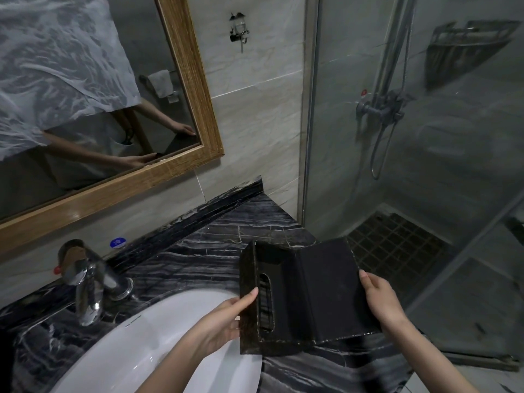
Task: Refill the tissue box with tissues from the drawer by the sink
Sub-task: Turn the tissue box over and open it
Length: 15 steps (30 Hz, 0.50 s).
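A black tissue box (279, 302) stands on its side on the dark marble counter (198, 251), right of the sink. Its flat bottom flap (331, 287) is swung open toward the right, and the inside looks dark with no tissues showing. An oval slot on its top face points toward me. My left hand (226, 321) grips the box's left wall. My right hand (380, 302) holds the outer edge of the open flap. No drawer and no tissues are in view.
A white basin (141, 350) and a chrome tap (88, 282) sit to the left. A wood-framed mirror (181, 80) hangs above, reflecting my arms. A glass shower screen (425, 165) stands right of the counter's end, with a shower mixer and a dark floor grate behind it.
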Tool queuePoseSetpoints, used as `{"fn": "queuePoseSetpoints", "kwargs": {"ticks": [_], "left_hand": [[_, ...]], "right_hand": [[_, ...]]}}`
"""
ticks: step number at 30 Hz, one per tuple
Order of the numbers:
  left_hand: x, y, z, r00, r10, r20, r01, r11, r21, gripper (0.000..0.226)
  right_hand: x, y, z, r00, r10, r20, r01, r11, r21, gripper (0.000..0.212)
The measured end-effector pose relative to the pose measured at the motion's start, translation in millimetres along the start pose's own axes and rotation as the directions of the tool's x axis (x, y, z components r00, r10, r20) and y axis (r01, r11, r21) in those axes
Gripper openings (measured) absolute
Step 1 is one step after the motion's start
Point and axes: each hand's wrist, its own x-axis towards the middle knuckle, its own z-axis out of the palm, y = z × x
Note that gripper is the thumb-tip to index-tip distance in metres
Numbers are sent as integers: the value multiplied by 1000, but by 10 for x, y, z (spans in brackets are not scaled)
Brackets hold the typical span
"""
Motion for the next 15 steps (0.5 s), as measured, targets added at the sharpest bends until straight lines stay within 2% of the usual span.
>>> {"fn": "queuePoseSetpoints", "kwargs": {"ticks": [8, 12, 15], "left_hand": [[-31, -11, 132, 995, 91, -50, -89, 995, 33, 38], [-54, -38, 87, 991, 117, -64, -114, 992, 52, 17], [-67, -64, 75, 989, 127, -73, -124, 991, 49, 16]], "right_hand": [[114, 172, -44, 999, 51, 13, -52, 998, 29, 34], [101, 208, 17, 998, 63, 3, -63, 998, -2, 30], [117, 237, 75, 998, 62, -1, -62, 998, -10, 29]]}}
